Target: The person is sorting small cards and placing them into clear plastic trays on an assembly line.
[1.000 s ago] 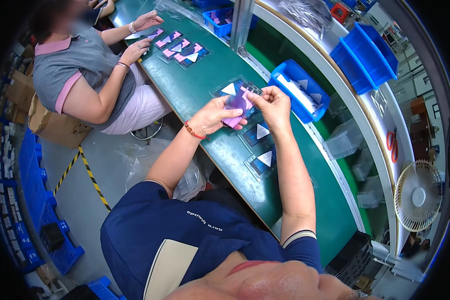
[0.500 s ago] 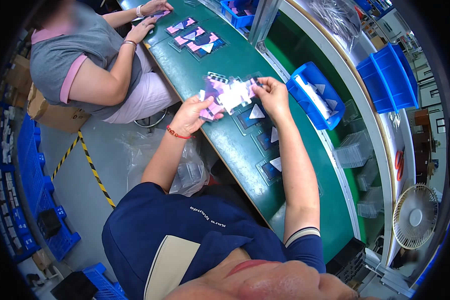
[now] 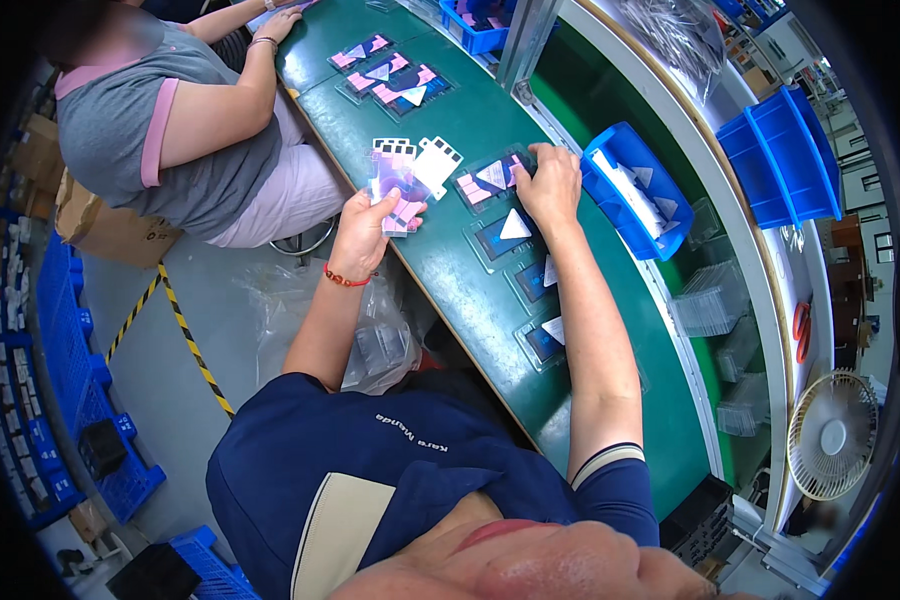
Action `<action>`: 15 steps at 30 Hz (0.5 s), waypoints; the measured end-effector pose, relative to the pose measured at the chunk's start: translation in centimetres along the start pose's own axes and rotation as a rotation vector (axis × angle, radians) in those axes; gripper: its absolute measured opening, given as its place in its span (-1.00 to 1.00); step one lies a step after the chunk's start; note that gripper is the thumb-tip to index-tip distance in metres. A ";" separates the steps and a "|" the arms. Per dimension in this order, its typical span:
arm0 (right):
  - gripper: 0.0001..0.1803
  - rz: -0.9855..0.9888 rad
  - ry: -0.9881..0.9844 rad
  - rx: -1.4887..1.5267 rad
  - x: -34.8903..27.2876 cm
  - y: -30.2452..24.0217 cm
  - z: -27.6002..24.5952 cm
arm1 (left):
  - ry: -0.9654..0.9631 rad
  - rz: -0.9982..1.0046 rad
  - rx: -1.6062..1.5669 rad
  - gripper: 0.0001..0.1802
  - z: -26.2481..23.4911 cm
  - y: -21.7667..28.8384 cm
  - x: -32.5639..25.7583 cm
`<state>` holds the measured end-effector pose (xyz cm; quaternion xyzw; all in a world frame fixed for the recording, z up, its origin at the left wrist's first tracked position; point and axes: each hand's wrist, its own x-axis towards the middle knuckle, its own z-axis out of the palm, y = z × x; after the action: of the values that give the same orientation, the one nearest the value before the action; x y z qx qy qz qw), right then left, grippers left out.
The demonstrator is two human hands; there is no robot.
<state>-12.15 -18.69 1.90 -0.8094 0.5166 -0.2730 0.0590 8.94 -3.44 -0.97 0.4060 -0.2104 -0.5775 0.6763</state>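
My left hand (image 3: 363, 228) is closed round a fanned stack of thin pink-and-purple cut-out sheets (image 3: 406, 195), with pale notched ends at the top. My right hand (image 3: 552, 190) has its fingertips pinched at the right end of a single pink-and-purple sheet (image 3: 475, 188). That sheet lies over a clear tray on the green table, with a white triangular piece (image 3: 491, 175) on it. Nearer me, in a row beside my right forearm, lie more clear trays with dark inserts (image 3: 494, 240), each with a white triangle (image 3: 514, 226).
Several finished-looking pink-and-dark trays (image 3: 406, 88) lie farther up the green table (image 3: 450, 285). A blue bin (image 3: 635, 190) of white pieces stands right of my hand. A co-worker (image 3: 195, 120) sits at the far left. A fan (image 3: 832, 436) stands at right.
My right hand has moved from the held stack rightward to the table. One pink-and-purple sheet now lies there over a tray. The stack stays in my left hand, slightly farther left.
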 end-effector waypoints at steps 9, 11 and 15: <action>-0.60 0.156 -0.448 0.715 -2.4 -1.2 -2.6 | -0.128 -0.027 0.040 -0.76 4.2 -3.2 -1.1; -0.61 0.197 -0.391 0.728 -2.6 0.0 -2.4 | -0.027 -0.074 -0.102 -0.78 4.5 -3.7 -1.0; -0.57 0.233 -0.350 0.429 -2.7 1.4 -3.3 | -0.027 -0.088 -0.044 -0.70 3.1 -2.3 -1.3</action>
<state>-15.78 -16.34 3.16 -0.7485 0.5185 -0.2236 0.3478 4.90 -3.19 -0.75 0.3920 -0.1887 -0.6167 0.6560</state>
